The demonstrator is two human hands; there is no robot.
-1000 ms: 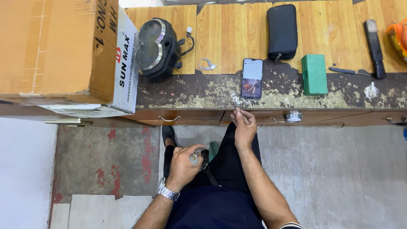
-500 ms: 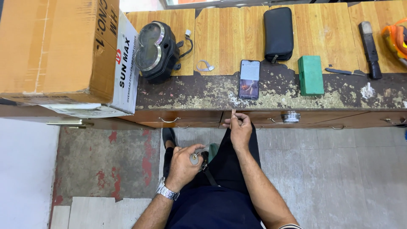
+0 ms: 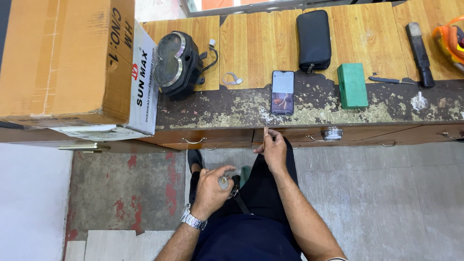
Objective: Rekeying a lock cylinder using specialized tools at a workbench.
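Observation:
My left hand (image 3: 211,188), with a metal watch on the wrist, is closed around a small tool with a round pale handle end (image 3: 224,182), held over my lap. My right hand (image 3: 273,147) is at the front edge of the worn wooden workbench (image 3: 227,108), pinching a thin small metal piece (image 3: 266,129) that points up at the bench edge. Just beyond it on the bench lies a smartphone (image 3: 282,92) with its screen lit.
On the bench sit a black instrument cluster with wires (image 3: 177,63), a small metal clip (image 3: 232,79), a black zip pouch (image 3: 313,40), a green block (image 3: 352,85), a dark hand tool (image 3: 419,53) and an orange object (image 3: 449,41). Stacked cardboard boxes (image 3: 67,63) stand at left. Drawers (image 3: 203,140) face me.
My right hand has drawn back a little from the bench top to its front edge, still pinching the thin piece. My left hand has stayed over my lap.

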